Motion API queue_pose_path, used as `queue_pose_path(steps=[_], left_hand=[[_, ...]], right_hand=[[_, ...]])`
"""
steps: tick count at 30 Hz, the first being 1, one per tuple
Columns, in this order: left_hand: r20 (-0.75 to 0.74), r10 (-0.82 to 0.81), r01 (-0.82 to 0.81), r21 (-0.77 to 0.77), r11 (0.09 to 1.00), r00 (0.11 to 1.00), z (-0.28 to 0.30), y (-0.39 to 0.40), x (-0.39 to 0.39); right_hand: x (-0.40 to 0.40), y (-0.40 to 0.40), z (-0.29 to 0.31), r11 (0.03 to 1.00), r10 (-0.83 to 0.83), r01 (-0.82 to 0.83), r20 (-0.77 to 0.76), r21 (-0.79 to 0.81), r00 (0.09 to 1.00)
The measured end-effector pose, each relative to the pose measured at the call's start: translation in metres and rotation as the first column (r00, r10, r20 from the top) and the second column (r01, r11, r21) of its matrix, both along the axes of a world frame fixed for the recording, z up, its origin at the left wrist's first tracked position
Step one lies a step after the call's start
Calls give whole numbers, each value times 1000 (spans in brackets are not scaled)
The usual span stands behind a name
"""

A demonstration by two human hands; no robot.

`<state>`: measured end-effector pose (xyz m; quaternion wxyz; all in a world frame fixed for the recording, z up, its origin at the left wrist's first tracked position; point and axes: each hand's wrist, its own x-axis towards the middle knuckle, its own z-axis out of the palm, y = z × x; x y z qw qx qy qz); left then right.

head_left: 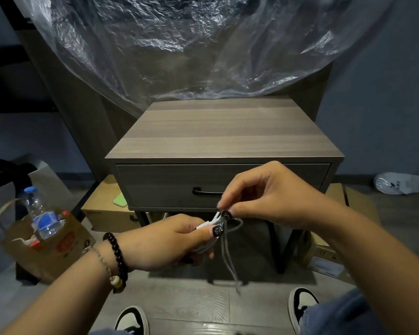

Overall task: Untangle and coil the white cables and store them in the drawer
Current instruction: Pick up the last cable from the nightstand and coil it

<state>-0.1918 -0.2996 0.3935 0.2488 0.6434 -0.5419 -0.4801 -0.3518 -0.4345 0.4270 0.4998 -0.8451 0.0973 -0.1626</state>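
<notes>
White cables (214, 234): a small bundle held in mid-air in front of the drawer (169, 184), below the level of its black handle (205, 191). Short white ends stick out at the top of the bundle; a loop curves off to the right; loose strands hang down toward the floor, blurred. How many cables are there cannot be told.

Left hand (165, 243): fingers curled round the lower part of the bundle, thumb laid across the top with its dark-painted nail against the cables. Firm closed grip. Palm turned inward, forearm coming in from lower left. Dark beaded bracelet (115, 257) and a thinner beaded one at the wrist.

Right hand (271, 197): above and right of the left, wrist raised, fingers pointed down. Thumb and forefinger pinch the upper end of the bundle; remaining fingers loosely curled. The two hands are nearly touching at the cables.

Drawer closed, set in a grey wood-grain nightstand (223, 131) on black legs. Crumpled clear plastic sheet (179, 44) hangs behind it. Cardboard boxes (104, 211) under and beside the stand. At left, a brown paper bag (46, 245) with a water bottle (40, 213) standing in it. White slipper (402, 183) on the floor at far right. Two black-and-white shoes (300, 305) at the bottom edge.
</notes>
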Motion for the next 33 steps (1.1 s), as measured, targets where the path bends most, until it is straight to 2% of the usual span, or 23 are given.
queue_pose_path(steps=[4,11,17,19,23,25,27,30,33], left_hand=[[-9,-27,26,-35,999,1000,2,-1,-6],[156,-57,63,-32,998,986,-5,-1,-2],[188,-93,111,-91,990,978,-5,-1,-6],[122,-59,73,-121,990,991,-3,0,-7],[19,69,-64,-200,978,997,7,1,-2],[-44,129,-136,-254,958,991,11,1,2],[-77,190,-205,-292,934,979,12,1,10],[-110,264,-286,-355,890,958,12,2,16],[-86,305,-311,-428,848,949,15,3,14]], right_hand=[[7,3,-5,999,-6,5,-16,-35,1000],[13,10,-7,1000,-8,9,20,-22,1000],[18,10,-15,998,-44,45,33,-35,998],[19,8,-16,995,-99,98,71,10,993],[17,-2,-11,930,-351,326,143,171,926],[15,-7,-11,875,-453,433,48,217,890],[15,-7,-18,845,-489,506,-137,171,862],[19,2,-30,864,-374,471,-401,176,836],[24,12,-35,842,-234,433,-506,321,830]])
